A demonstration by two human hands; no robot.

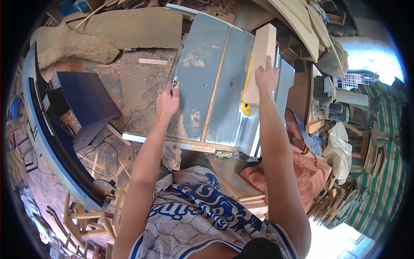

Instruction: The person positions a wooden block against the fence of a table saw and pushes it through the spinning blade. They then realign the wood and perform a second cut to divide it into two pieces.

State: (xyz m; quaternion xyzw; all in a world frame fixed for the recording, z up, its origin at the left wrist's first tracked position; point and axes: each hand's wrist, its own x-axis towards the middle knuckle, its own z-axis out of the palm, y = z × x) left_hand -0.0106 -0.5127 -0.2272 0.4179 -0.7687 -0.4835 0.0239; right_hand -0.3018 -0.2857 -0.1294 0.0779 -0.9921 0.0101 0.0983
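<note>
A grey metal saw table (194, 77) with sawdust patches and a long slot stands in front of me. On its right side lies a pale wooden block (263, 43), beside a yellow strip (247, 86) around the blade area. My right hand (267, 77) rests on top of the block, one finger stretched forward along it. At the table's left edge my left hand (168, 100) is closed around the edge near a small black and yellow part (175, 84); its fingertips are partly hidden.
A dark blue machine (86, 95) stands on the dusty floor at left. Big wooden slabs (138, 28) lie at the back left. Curved boards (297, 21), orange cloth (293, 172) and a green striped sheet (379, 172) are at right.
</note>
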